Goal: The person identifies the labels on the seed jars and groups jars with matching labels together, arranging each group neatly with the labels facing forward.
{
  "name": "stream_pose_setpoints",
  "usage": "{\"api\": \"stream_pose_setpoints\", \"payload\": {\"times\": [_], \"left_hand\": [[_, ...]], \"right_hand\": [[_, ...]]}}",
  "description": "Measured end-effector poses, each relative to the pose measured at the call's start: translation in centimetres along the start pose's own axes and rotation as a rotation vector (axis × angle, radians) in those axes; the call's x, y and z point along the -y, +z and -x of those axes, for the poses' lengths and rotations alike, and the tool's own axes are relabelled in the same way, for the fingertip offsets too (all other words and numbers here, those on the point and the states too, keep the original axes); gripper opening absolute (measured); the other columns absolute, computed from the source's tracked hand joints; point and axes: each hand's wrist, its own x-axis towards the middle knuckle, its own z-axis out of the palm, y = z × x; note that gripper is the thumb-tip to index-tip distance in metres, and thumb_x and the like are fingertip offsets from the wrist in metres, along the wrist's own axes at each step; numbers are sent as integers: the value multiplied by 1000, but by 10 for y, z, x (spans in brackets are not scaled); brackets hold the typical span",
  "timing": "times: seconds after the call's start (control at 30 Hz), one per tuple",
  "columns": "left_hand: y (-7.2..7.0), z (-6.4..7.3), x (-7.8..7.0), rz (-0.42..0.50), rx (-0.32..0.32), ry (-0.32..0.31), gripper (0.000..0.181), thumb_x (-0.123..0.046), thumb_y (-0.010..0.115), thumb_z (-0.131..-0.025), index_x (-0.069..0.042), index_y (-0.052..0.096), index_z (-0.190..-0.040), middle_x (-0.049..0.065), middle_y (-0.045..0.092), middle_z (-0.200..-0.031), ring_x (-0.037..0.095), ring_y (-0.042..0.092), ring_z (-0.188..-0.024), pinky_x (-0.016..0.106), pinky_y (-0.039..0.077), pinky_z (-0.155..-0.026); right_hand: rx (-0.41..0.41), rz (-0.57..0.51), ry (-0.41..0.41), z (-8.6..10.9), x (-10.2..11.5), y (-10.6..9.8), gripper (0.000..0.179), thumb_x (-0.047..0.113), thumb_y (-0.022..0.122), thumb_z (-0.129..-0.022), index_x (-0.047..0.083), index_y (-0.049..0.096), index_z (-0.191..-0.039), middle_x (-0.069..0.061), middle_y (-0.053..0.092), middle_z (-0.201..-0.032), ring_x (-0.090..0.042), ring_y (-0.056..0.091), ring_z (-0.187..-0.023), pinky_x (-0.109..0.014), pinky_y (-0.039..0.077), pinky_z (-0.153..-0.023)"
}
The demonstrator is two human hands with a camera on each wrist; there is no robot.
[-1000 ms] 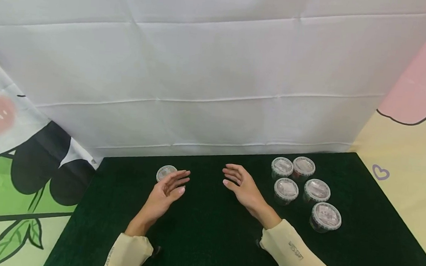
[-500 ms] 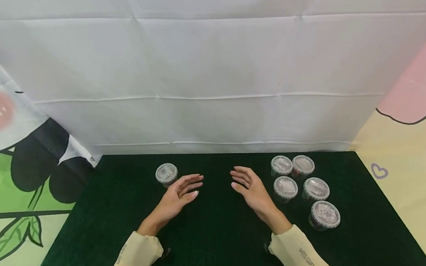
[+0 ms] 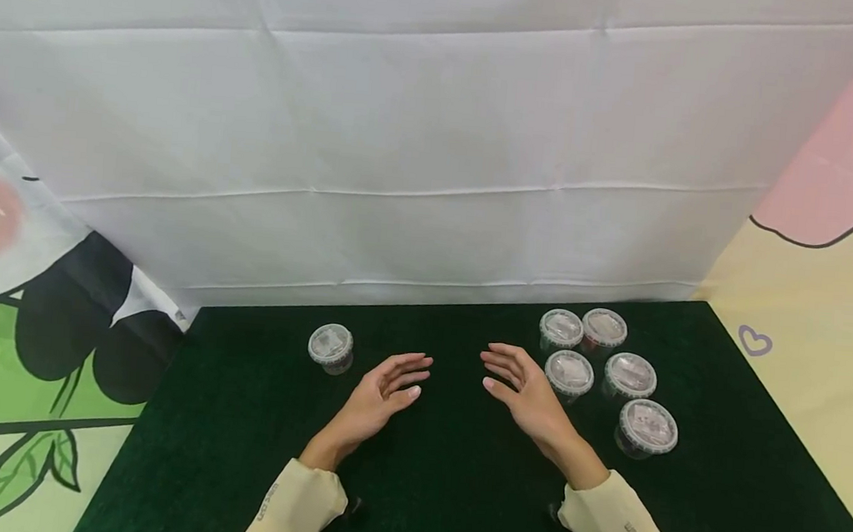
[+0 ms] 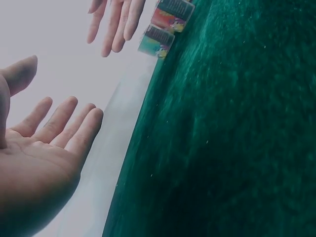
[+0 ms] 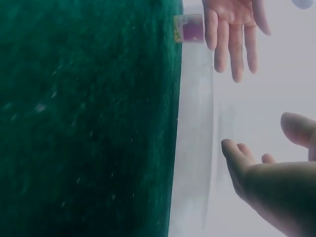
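Note:
My left hand hovers over the green cloth with relaxed fingers and holds nothing. A lone round lidded tub stands behind it to the left; in the right wrist view that tub has a purple label. Facing the left hand, my right hand is also raised, its fingers loosely bent and free of any object. Nearest to it is a clear tub with a pale lid, one of several grouped on the right. In the left wrist view, a red-labelled tub and a teal-labelled tub show beyond the hands.
Other lidded tubs stand on the right: a back-left tub, a back-right tub, a middle tub and a front tub. A white cloth wall rises behind the green-covered table. Printed curtains flank both sides.
Both hands have drifted to the right and slightly towards the front edge. The left hand has moved off from in front of the lone tub, which now shows fully. The tubs stay put.

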Motion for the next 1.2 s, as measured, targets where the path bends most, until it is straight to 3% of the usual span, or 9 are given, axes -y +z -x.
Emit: {"api": "stream_pose_setpoints", "payload": {"times": [0.2, 0.8, 0.87, 1.03, 1.2], "left_hand": [[9, -4, 1, -4, 32, 0, 55, -17, 59, -110, -4, 39, -159, 14, 47, -163, 33, 46, -150, 49, 42, -121], [45, -17, 3, 28, 102, -47, 53, -13, 57, -110, -4, 39, -159, 12, 48, -162, 33, 48, -148, 53, 42, -120], [49, -18, 3, 28, 101, -58, 52, -14, 58, -110, -7, 41, -159, 10, 49, -161, 32, 48, -148, 53, 42, -120], [56, -19, 3, 27, 94, -76, 50, -18, 60, -109, -13, 45, -157, 9, 51, -159, 31, 50, -147, 53, 44, -118], [63, -22, 4, 27, 108, -82, 50, -19, 59, -110, -13, 44, -157, 8, 51, -159, 30, 51, -146, 51, 46, -117]], "right_hand": [[-13, 2, 7, 12, -2, -10, 53, 5, 59, -108, 1, 38, -156, -22, 48, -160, -39, 42, -151, -62, 36, -121], [-57, 1, 35, 37, -2, -32, 53, 10, 57, -110, 3, 36, -158, -22, 47, -161, -39, 43, -151, -64, 34, -121], [-58, 13, 38, 40, -2, -34, 53, 11, 57, -110, 3, 36, -158, -22, 47, -160, -39, 43, -151, -55, 38, -122], [-73, 20, 40, 48, -2, -39, 54, 12, 58, -110, 3, 36, -158, -22, 47, -161, -39, 43, -150, -16, 44, -109], [-112, 28, 57, 55, -1, -47, 54, 13, 59, -109, 4, 36, -158, -20, 47, -161, -38, 43, -150, -8, 42, -102]]}}
